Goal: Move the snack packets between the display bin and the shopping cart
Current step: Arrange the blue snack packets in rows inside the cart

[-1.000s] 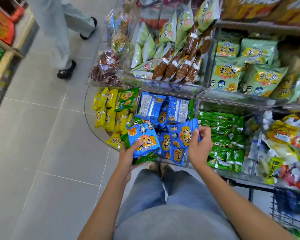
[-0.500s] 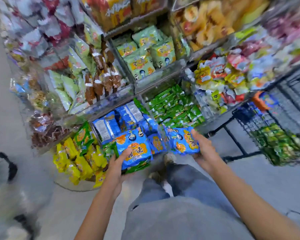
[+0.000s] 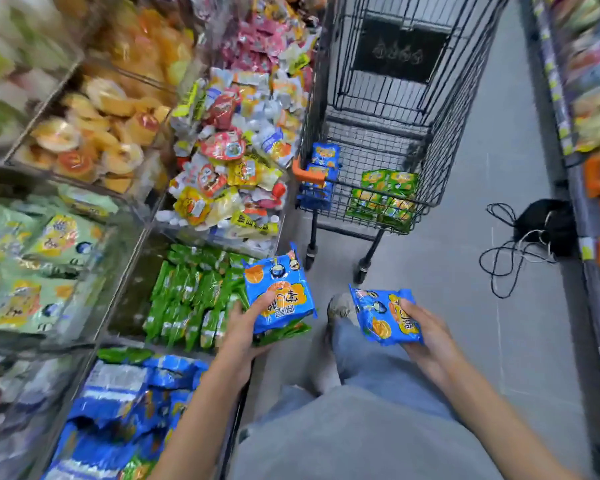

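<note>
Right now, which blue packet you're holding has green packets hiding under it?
The blue packet in the left hand: green packets peek out beneath its lower edge. The other blue packet, in the right hand, has nothing green under it.

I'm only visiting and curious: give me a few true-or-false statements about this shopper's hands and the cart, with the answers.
1. The left hand holds a blue packet. True.
2. The right hand holds nothing. False: it grips a second blue packet.
3. The shopping cart has nothing in it. False: blue packs and green packs lie inside.
4. A black bag with cables lies on the floor. True.
</note>
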A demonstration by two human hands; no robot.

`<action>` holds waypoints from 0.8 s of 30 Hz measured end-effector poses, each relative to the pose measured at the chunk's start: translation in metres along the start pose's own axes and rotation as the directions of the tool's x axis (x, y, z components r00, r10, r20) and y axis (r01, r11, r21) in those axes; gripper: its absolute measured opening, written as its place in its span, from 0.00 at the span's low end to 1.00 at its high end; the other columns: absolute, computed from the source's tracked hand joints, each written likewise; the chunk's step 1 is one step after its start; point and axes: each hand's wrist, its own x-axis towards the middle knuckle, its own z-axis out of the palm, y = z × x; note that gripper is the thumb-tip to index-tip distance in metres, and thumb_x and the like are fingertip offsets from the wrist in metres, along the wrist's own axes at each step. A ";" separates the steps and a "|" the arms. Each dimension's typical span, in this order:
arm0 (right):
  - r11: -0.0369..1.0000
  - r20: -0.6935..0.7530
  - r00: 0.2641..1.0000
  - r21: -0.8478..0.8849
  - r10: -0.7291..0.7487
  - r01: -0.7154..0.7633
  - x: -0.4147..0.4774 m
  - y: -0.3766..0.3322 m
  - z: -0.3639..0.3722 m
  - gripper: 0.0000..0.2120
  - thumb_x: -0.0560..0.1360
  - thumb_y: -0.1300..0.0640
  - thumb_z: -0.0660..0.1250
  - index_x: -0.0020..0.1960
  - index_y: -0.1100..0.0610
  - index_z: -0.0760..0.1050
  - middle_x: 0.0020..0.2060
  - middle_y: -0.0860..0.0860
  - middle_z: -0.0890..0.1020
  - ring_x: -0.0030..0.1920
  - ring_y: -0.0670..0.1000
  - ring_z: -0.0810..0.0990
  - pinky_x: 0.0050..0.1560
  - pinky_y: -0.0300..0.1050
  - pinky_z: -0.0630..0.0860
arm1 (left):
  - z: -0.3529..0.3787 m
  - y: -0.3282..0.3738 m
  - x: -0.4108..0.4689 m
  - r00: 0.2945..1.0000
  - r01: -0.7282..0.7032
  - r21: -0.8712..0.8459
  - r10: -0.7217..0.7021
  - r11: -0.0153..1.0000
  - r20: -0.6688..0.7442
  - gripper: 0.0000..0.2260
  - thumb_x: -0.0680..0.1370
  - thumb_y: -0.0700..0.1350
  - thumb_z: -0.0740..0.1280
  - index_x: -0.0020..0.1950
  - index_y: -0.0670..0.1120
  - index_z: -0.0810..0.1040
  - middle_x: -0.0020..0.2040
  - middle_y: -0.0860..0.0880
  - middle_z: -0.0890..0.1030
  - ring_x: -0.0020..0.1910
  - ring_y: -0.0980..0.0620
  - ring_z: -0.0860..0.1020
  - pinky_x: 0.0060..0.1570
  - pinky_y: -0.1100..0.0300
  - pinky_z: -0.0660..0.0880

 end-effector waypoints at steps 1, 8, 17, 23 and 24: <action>1.000 -0.014 1.000 0.011 0.001 -0.001 0.007 -0.007 -0.001 0.06 0.75 0.61 0.64 0.49 0.63 0.77 0.39 0.57 0.84 0.33 0.51 0.83 0.33 0.40 0.80 | 0.012 0.009 0.009 1.000 0.000 0.013 0.000 1.000 0.013 0.35 0.59 0.52 0.76 0.65 0.49 0.72 0.57 0.46 0.82 0.52 0.46 0.81 0.59 0.42 0.74; 1.000 -0.050 0.999 0.029 -0.004 0.005 0.077 -0.089 0.023 0.03 0.75 0.61 0.65 0.44 0.61 0.75 0.34 0.55 0.84 0.30 0.50 0.82 0.30 0.39 0.79 | 0.084 0.068 0.067 1.000 -0.009 0.011 0.009 1.000 0.016 0.38 0.58 0.53 0.76 0.67 0.49 0.71 0.56 0.47 0.82 0.54 0.45 0.80 0.55 0.46 0.76; 0.994 0.126 0.992 -0.110 0.014 0.000 0.188 -0.194 0.109 0.08 0.69 0.65 0.70 0.48 0.60 0.76 0.32 0.51 0.84 0.30 0.48 0.81 0.30 0.42 0.77 | 0.129 0.147 0.143 0.997 0.012 -0.028 -0.015 1.000 -0.081 0.42 0.57 0.53 0.77 0.70 0.48 0.70 0.61 0.45 0.79 0.59 0.44 0.78 0.54 0.47 0.76; 0.792 -0.020 0.968 -0.580 -0.250 0.193 0.300 -0.218 0.186 0.13 0.68 0.68 0.71 0.52 0.65 0.78 0.39 0.54 0.78 0.33 0.46 0.75 0.34 0.37 0.72 | 0.130 0.186 0.199 0.994 0.031 0.019 -0.029 0.999 -0.110 0.30 0.61 0.54 0.72 0.62 0.53 0.74 0.51 0.51 0.84 0.49 0.50 0.83 0.42 0.52 0.80; 0.705 0.003 0.964 -0.681 -0.267 0.197 0.317 -0.216 0.196 0.12 0.68 0.67 0.72 0.51 0.65 0.79 0.38 0.54 0.76 0.35 0.48 0.73 0.32 0.37 0.68 | 0.129 0.190 0.208 0.991 0.053 0.021 -0.050 0.998 -0.124 0.31 0.60 0.55 0.72 0.63 0.52 0.74 0.54 0.49 0.83 0.54 0.47 0.81 0.48 0.48 0.79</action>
